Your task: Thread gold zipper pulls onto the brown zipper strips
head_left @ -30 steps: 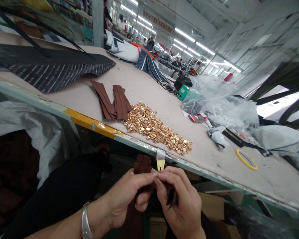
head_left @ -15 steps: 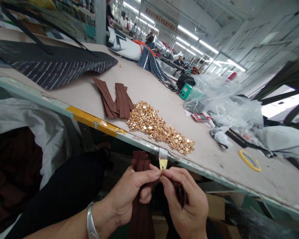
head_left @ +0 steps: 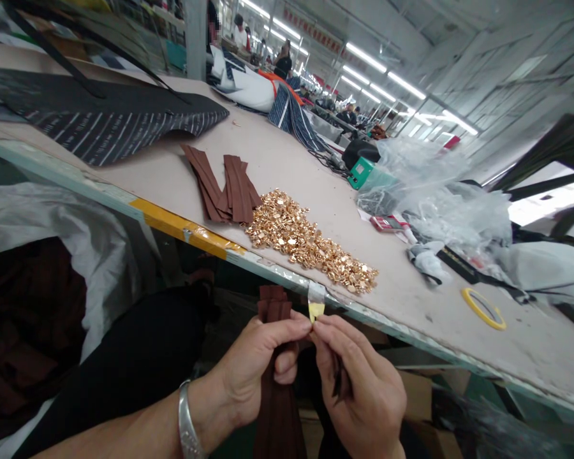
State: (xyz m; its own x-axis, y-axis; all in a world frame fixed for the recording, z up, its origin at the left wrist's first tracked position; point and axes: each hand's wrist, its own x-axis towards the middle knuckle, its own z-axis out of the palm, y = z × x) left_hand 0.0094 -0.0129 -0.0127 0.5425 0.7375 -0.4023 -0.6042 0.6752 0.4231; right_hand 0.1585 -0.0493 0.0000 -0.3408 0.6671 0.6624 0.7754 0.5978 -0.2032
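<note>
My left hand is closed around a bundle of long brown strips, fabric or leather, that hang down below it. Its thumb and forefinger meet the fingertips of my right hand just below the table edge. My right hand is also closed, pinching at that spot, with a dark brown strip partly showing in its palm. Whatever lies between the fingertips is too small to make out. Right behind them, a yellow-ended tab hangs from the table edge. Beyond lies a heap of small gold metal pieces.
More brown strips lie beside the heap on the table. A dark striped panel is at the left. To the right are a yellow tape roll, clear plastic bags and a green box. A white sack holds brown pieces.
The view has shifted slightly. Both hands stay pinched together at the fingertips, and my right hand's fingers have turned a little, covering more of the dark strip in its palm.
</note>
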